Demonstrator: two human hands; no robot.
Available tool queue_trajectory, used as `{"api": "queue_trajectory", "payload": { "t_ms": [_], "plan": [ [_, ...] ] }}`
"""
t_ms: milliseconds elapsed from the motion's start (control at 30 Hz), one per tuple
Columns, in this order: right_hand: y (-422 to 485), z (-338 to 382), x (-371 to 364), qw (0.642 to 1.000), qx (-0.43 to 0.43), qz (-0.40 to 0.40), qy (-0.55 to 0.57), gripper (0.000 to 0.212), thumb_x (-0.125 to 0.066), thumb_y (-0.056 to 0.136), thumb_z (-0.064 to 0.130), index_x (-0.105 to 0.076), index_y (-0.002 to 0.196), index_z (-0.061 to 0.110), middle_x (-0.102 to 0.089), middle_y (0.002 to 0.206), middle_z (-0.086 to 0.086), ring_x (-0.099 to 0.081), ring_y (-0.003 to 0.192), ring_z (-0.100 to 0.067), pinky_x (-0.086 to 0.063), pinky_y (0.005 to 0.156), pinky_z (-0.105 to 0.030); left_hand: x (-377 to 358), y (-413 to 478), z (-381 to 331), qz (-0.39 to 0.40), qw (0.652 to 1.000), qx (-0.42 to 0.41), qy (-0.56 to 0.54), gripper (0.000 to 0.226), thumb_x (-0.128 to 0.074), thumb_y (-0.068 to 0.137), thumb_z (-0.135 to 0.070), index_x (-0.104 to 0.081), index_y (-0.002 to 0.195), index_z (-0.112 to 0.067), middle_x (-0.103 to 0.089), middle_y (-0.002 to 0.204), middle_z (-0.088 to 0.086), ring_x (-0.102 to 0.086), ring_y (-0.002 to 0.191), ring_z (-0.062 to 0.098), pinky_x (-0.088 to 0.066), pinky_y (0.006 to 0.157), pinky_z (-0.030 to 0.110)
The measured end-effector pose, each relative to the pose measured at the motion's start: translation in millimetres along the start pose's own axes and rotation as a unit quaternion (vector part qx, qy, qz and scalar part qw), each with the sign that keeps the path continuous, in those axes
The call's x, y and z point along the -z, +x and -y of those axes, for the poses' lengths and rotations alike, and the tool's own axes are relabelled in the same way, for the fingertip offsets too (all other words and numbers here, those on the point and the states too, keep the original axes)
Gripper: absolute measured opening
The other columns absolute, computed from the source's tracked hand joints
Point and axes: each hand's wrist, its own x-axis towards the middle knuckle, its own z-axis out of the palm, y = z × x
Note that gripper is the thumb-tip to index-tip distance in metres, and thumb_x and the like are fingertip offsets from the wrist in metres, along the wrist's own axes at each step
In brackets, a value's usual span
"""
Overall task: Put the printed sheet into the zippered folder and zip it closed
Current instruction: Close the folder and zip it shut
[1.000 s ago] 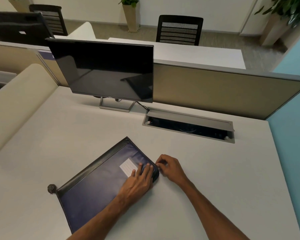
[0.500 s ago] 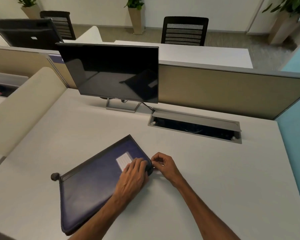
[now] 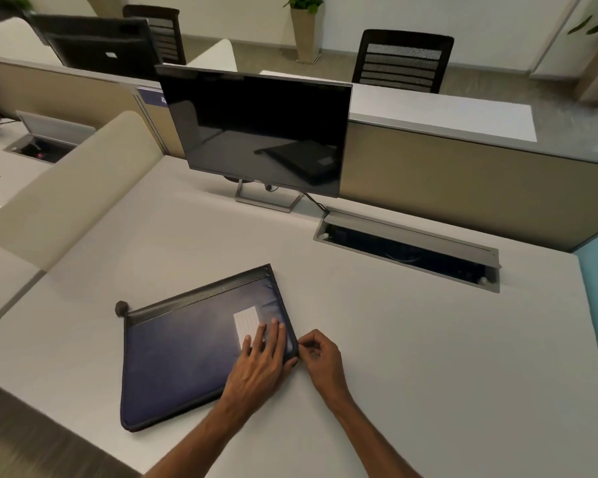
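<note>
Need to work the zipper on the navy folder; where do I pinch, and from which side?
Pinch at the right edge of the folder by its near corner, where the fingertips of the right hand meet. Come from the right, over the desk: the folder lies flat and the left hand presses flat just inside that edge. The tab itself is hidden.
</note>
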Motion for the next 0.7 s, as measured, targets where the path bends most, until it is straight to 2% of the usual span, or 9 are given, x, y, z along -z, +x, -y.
{"api": "queue_trajectory", "payload": {
  "t_ms": [100,233,333,433,567,700],
  "plan": [
    [-5.9,1.3,-2.8,0.999,0.019,0.026,-0.025,0.002,-0.072,0.098,0.007,-0.071,0.097,0.009,-0.077,0.092,0.0,-0.072,0.083,-0.003,-0.057,0.081,-0.013,-5.2,-5.4,6.0,-0.014,1.0,-0.014,-0.013,0.089,0.0,0.114,-0.051,-0.07,0.141,-0.003,-0.065,0.147,0.024,-0.07,0.126,0.046,-0.065,0.087,0.062],
    [-6.1,8.9,0.2,0.993,0.071,0.056,-0.075,0.009,-0.069,0.099,0.011,-0.069,0.093,0.017,-0.073,0.086,0.011,-0.07,0.079,-0.001,-0.055,0.075,-0.01,-4.4,-8.0,16.5,0.005,1.0,-0.016,-0.019,0.087,0.001,0.116,-0.048,-0.067,0.144,-0.003,-0.063,0.15,0.024,-0.068,0.129,0.046,-0.064,0.088,0.064],
    [-4.8,11.3,5.3,0.985,0.103,0.09,-0.108,0.008,-0.067,0.1,0.014,-0.069,0.093,0.017,-0.074,0.086,0.007,-0.072,0.077,-0.008,-0.062,0.075,-0.02,-3.3,-8.9,20.6,0.013,1.0,-0.018,-0.022,0.087,0.001,0.116,-0.048,-0.068,0.143,-0.003,-0.064,0.148,0.023,-0.068,0.13,0.045,-0.064,0.09,0.062],
    [0.7,15.5,7.2,0.985,0.107,0.081,-0.11,0.008,-0.068,0.1,0.012,-0.07,0.093,0.013,-0.075,0.086,0.005,-0.073,0.076,-0.012,-0.065,0.075,-0.028,-3.3,-9.7,21.4,0.02,0.999,-0.021,-0.026,0.086,0.001,0.116,-0.047,-0.068,0.144,-0.004,-0.064,0.149,0.022,-0.068,0.131,0.044,-0.064,0.091,0.061],
    [16.2,24.0,2.1,0.992,0.076,0.047,-0.092,0.008,-0.069,0.1,0.01,-0.071,0.093,0.009,-0.077,0.086,-0.001,-0.075,0.074,-0.011,-0.063,0.073,-0.023,-4.1,-12.6,20.9,0.024,0.999,-0.025,-0.015,0.082,0.001,0.116,-0.044,-0.065,0.147,-0.005,-0.062,0.152,0.021,-0.065,0.134,0.043,-0.064,0.093,0.06],
    [37.3,35.7,-3.6,0.993,0.061,0.053,-0.085,0.009,-0.068,0.102,0.01,-0.073,0.098,0.003,-0.078,0.092,-0.008,-0.072,0.074,-0.005,-0.059,0.071,-0.013,-6.3,-18.2,21.9,0.02,0.999,-0.04,-0.007,0.078,-0.002,0.116,-0.041,-0.063,0.149,-0.005,-0.06,0.154,0.02,-0.064,0.136,0.043,-0.063,0.095,0.06]
  ]
}}
